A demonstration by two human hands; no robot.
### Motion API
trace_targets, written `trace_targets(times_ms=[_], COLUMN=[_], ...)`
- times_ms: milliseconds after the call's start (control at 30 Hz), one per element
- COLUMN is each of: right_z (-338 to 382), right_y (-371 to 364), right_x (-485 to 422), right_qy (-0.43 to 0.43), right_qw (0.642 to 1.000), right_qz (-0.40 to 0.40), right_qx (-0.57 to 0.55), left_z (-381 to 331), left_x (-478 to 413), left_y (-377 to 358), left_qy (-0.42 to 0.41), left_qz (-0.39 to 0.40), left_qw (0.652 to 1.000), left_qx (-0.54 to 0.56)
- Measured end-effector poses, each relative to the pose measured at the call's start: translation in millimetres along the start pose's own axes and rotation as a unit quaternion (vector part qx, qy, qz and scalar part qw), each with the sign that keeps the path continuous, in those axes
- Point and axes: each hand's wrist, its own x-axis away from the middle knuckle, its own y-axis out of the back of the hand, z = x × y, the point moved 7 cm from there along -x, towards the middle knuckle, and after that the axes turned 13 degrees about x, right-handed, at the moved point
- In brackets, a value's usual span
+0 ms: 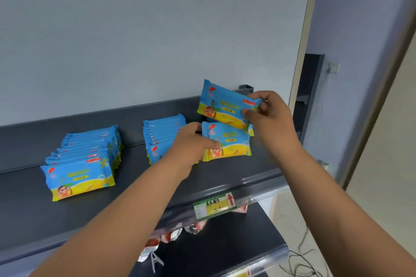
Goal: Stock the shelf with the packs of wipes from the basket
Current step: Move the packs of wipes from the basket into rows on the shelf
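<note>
You are holding the raised pack of wipes (225, 108) in the air with your right hand (270, 117). You are pinching its right end between thumb and curled fingers, so its blue-and-yellow face is tilting down to the right. It is hanging just above the back right part of the dark grey shelf (225, 177), close to the pale wall (135, 29).

Your left hand (191, 144) is gripping the upright pack (229, 141) standing directly below it. The thumb is lying across the pack's left front, and the other fingers are reaching out of sight behind its left edge. The corner of another pack is peeking out just behind that one.

To the left, the middle row (162, 135) of packs is standing on edge, partly hidden by your left hand. Farther left, the left row (83, 164) is leaning back, one pack on another.

A green-and-yellow price label (215, 206) is sitting in the shelf's front rail. Red-and-silver foil packets (171, 235) are lying on the lower shelf (236, 243).
</note>
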Motion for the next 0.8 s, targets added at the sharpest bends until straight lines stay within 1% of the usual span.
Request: trace_targets(times_ms=[100,233,300,400,433,500,567,633,667,700,800], right_z=[-18.1,-40.9,-51.1,-61.2,-65.2,-73.9,-81.5,-87.9,-91.0,-94.5,-103.7], right_y=[7.8,16.8,20.8,26.9,28.9,30.4,30.8,28.6,26.6,24.4,20.6], right_x=[-17.7,-40.1,-53.4,-75.5,-82.5,-94.4,-105.2,-112.5,-115.1,-116.6,-118.6], right_qy=[-0.003,-0.011,-0.011,-0.008,-0.011,-0.019,-0.020,-0.019,-0.020,-0.023,-0.031], right_qw=[1.000,1.000,1.000,1.000,1.000,1.000,0.999,0.999,0.998,0.997,0.993], right_qz=[-0.009,-0.007,-0.002,0.007,0.009,0.016,0.025,0.047,0.060,0.074,0.106], right_qx=[0.010,0.019,0.025,0.026,0.026,0.019,0.017,0.017,0.010,-0.001,-0.038], left_z=[4.3,13.2,17.8,28.1,31.2,33.8,32.2,30.1,30.4,31.4,36.4], left_x=[-25.1,-53.4,-65.4,-82.0,-86.7,-91.1,-90.2,-90.8,-91.8,-93.0,-94.6], left_y=[-22.0,-42.0,-49.1,-54.8,-55.3,-54.9,-58.0,-63.0,-64.5,-64.7,-61.7], left_qy=[0.004,-0.003,-0.017,-0.026,-0.036,-0.075,-0.118,-0.155,-0.163,-0.159,-0.114], left_qz=[0.015,0.009,-0.005,-0.047,-0.066,-0.107,-0.135,-0.152,-0.161,-0.171,-0.198], left_qw=[1.000,0.999,0.999,0.998,0.996,0.982,0.951,0.918,0.907,0.904,0.923], left_qx=[-0.012,-0.032,-0.033,-0.026,-0.045,-0.139,-0.253,-0.333,-0.352,-0.357,-0.311])
